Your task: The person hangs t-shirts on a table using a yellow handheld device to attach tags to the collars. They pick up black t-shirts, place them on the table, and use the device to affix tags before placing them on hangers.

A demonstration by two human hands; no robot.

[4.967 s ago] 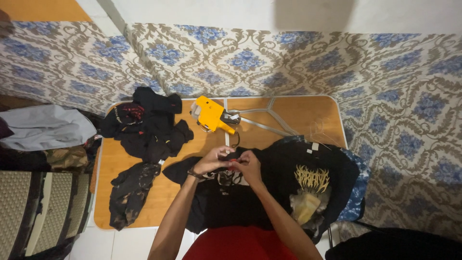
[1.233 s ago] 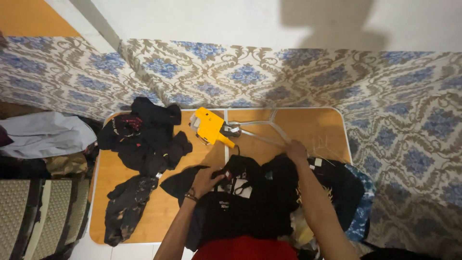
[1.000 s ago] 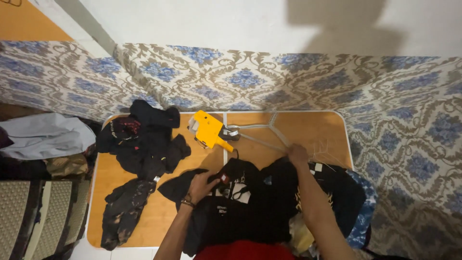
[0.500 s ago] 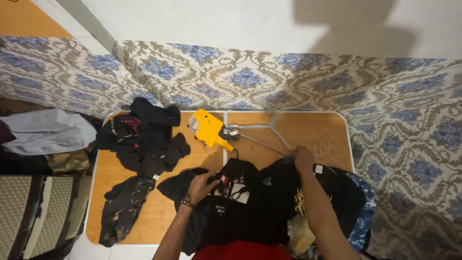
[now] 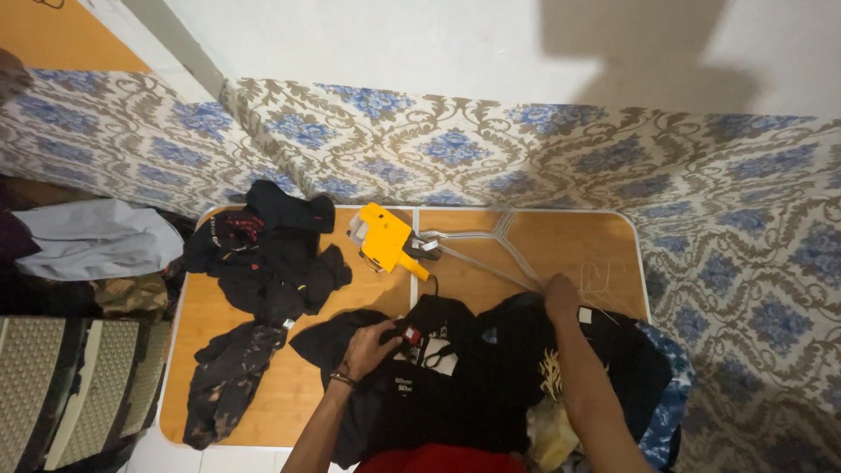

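Head camera looks straight down on a small wooden folding table [image 5: 263, 412] set against a mattress covered in blue-and-beige floral damask fabric [image 5: 491, 149]. Nearest the viewer, a heap of black printed T-shirts [image 5: 473, 385] spills over the table's near edge, with a blue patterned cloth [image 5: 670, 394] showing under its right side. The left hand [image 5: 368, 348] lies on the heap's left part, fingers curled closed and pinching the black fabric beside a small red and white tag [image 5: 412, 335]. The right hand [image 5: 561, 296] reaches further out, to the far right edge of the heap, fingers bent down over thin clear plastic hangers [image 5: 604, 285] on the bare wood; whether it actually grips one cannot be told.

To the left, a faded black garment [image 5: 223, 385] lies flat near the table's front corner. Beyond it sits a rumpled pile of black clothing with a reddish print [image 5: 263, 254]. At the table's middle, a yellow plastic tagging gun [image 5: 385, 241] rests just past the heap, with another clear hanger [image 5: 491, 245] beside it toward the right. Off the table on the left lies a folded grey cloth [image 5: 96, 241].
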